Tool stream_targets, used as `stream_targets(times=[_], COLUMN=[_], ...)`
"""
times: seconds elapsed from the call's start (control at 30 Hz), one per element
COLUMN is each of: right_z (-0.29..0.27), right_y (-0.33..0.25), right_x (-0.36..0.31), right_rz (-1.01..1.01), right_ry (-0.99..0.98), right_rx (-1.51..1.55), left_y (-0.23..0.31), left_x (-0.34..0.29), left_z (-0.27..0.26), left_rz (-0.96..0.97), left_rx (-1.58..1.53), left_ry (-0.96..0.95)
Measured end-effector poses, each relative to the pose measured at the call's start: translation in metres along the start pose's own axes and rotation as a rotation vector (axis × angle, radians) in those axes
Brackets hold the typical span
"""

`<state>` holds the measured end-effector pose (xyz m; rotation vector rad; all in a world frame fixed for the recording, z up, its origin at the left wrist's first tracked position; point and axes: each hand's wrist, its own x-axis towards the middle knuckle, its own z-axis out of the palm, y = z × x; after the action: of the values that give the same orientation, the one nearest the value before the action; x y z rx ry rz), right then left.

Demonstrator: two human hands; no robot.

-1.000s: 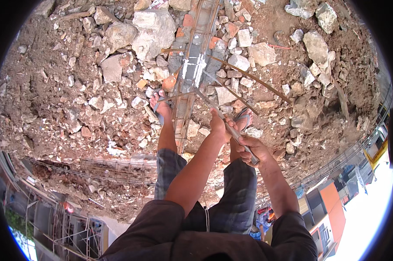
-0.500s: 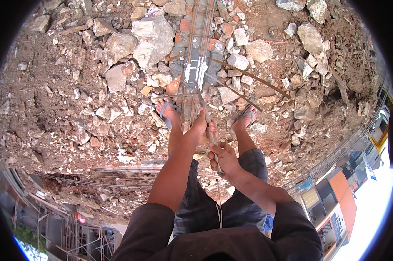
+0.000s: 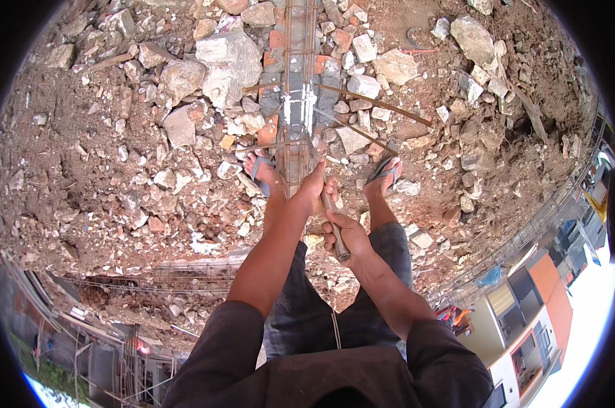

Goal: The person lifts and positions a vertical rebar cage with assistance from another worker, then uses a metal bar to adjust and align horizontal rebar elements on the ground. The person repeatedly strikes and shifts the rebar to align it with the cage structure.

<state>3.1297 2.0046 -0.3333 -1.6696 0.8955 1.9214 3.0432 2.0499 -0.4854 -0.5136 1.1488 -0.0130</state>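
Both my hands are closed around a long grey metal bar (image 3: 340, 249) with a thick, pipe-like near end. My left hand (image 3: 312, 190) grips it farther forward, beside the reinforcing steel cage (image 3: 285, 155). Closer to my body, my right hand (image 3: 349, 234) wraps the bar just above its near end. The bar slants forward and left toward the cage. Its far tip lies among the rods, and I cannot make out whether it hooks onto one. White-coated rods (image 3: 308, 109) show just beyond the tip. The cage runs straight away from me between my sandalled feet.
Rusty rods (image 3: 382, 109) stick out to the right of the cage. Large pale rocks (image 3: 229, 66) and rubble cover the soil on both sides. Another steel cage (image 3: 192, 275) lies behind my left foot. Scaffolding (image 3: 127, 367) and a building (image 3: 525, 333) appear toward the rim.
The view has shifted slightly. Both hands and the bar's near end sit a little farther forward, nearer the cage. My grip on the bar looks the same.
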Motion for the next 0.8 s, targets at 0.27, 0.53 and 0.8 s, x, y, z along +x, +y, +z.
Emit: stream_targets(times=[0.27, 0.53, 0.8], right_z=[0.012, 0.039, 0.118], right_y=[-0.009, 0.030, 0.081], right_x=[-0.010, 0.009, 0.035], right_rz=[0.166, 0.078, -0.074], right_ry=[-0.129, -0.059, 0.083], right_rx=[0.171, 0.209, 0.211], left_y=[-0.003, 0.017, 0.060], left_x=[0.007, -0.015, -0.030], left_z=[-0.002, -0.042, -0.092], left_rz=[0.287, 0.176, -0.040], left_rx=[0.473, 0.386, 0.333], left_ry=[0.111, -0.177, -0.316])
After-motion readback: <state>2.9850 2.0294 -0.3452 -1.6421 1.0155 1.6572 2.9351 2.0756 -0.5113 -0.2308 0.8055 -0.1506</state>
